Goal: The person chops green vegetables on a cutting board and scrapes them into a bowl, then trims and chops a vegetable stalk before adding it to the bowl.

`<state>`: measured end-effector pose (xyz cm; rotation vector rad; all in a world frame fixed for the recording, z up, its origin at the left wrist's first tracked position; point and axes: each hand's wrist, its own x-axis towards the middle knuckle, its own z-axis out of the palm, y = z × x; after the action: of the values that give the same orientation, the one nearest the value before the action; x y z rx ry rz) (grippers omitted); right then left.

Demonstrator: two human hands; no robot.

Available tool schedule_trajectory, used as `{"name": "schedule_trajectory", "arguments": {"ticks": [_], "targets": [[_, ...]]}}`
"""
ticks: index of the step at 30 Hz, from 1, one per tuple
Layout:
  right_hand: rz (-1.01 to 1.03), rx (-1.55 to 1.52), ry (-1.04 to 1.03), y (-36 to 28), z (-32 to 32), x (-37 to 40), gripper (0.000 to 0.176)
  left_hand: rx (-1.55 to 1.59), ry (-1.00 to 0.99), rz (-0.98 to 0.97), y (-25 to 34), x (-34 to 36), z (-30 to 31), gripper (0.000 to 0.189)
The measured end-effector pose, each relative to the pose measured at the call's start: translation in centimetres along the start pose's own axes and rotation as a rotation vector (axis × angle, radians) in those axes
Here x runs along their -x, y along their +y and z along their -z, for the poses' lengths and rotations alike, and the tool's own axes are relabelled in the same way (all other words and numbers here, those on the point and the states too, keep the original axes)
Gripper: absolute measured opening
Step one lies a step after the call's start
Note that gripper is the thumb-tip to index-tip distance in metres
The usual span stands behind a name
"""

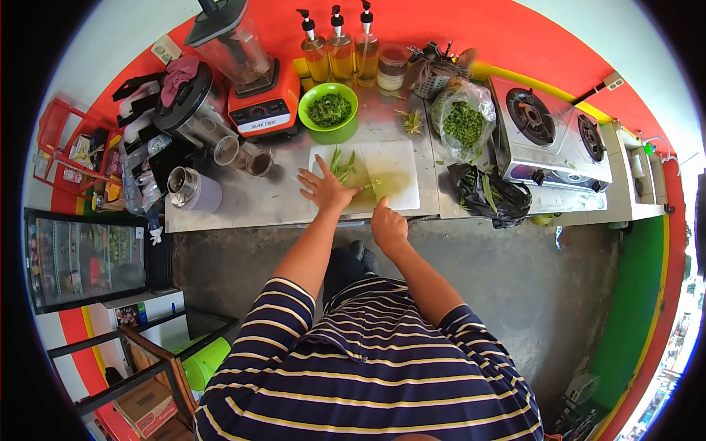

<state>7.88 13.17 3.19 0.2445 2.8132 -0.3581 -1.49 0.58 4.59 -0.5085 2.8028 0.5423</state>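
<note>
My left hand (pixel 328 191) is spread over the left part of a white cutting board (pixel 403 156), its thumb pointing toward the knife. A few long green leaves (pixel 343 166) lie just beyond its fingers on the board. In my right hand (pixel 389 223) is a knife (pixel 373 176); the fist wraps round its handle and the blade points away from me over the board. Small green bits lie by the blade, and a greenish wet stain marks the board's surface. Behind the board stands a green bowl (pixel 306 117) holding chopped greens (pixel 330 110).
A red blender (pixel 265 103) and clear cups (pixel 226 151) stand left. Several pump bottles (pixel 340 55) line the wall. On the right are a bag of greens (pixel 465 123), a black plastic bag (pixel 491 197) and a gas stove (pixel 551 136). The steel counter's front edge is near my wrists.
</note>
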Motion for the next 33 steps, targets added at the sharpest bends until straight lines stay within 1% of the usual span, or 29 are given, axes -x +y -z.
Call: {"name": "schedule_trajectory", "arguments": {"ticks": [2,5,7,9,13,15,17,19,20,21,25,28,31,33], "targets": [[0.03,0.004,0.02,-0.1,0.4,-1.3,0.016,0.029,-0.136,0.113,-0.7,-0.9,-0.5,0.157],[0.064,0.023,0.04,0.1,1.3,-1.4,0.016,0.083,-0.168,0.086,-1.9,-1.5,-1.0,0.159],[0.073,0.046,0.033,0.0,1.3,-0.6,0.016,0.094,-0.163,0.076,-2.1,-1.6,-1.1,0.158],[0.001,-0.005,0.008,-0.3,0.7,0.6,0.016,0.105,-0.156,0.071,-2.3,-1.6,-1.3,0.158],[0.03,0.019,-0.009,-0.2,0.3,-1.3,0.019,0.132,-0.129,0.041,-2.6,-1.6,-1.6,0.157],[0.091,0.059,0.034,0.1,1.2,-2.1,0.022,0.134,-0.124,0.037,-2.6,-1.5,-1.4,0.156],[0.086,0.051,0.025,0.0,1.7,-1.1,0.022,0.078,-0.188,0.064,-2.2,-1.6,-0.9,0.154],[0.078,0.049,0.013,0.1,1.1,0.3,0.022,0.083,-0.195,0.069,-2.2,-1.6,-0.7,0.154],[0.043,0.037,0.003,0.0,0.6,0.9,0.022,0.089,-0.201,0.069,-2.1,-1.6,-0.6,0.154],[0.005,0.023,-0.004,0.0,0.3,1.0,0.023,0.09,-0.197,0.065,-2.1,-1.6,-0.7,0.154],[0.031,0.016,-0.025,-0.1,1.1,-0.7,0.024,0.084,-0.218,0.078,-2.1,-2.1,-0.9,0.153],[0.073,0.015,0.004,-0.2,1.7,-0.6,0.022,0.067,-0.23,0.081,-2.1,-2.0,-0.8,0.153],[0.048,0.045,-0.008,-0.4,0.7,0.4,0.017,0.047,-0.238,0.088,-2.0,-2.1,-0.8,0.153],[-0.023,0.014,-0.046,-0.9,0.1,0.5,0.016,0.055,-0.237,0.088,-2.0,-2.1,-0.9,0.153]]}}
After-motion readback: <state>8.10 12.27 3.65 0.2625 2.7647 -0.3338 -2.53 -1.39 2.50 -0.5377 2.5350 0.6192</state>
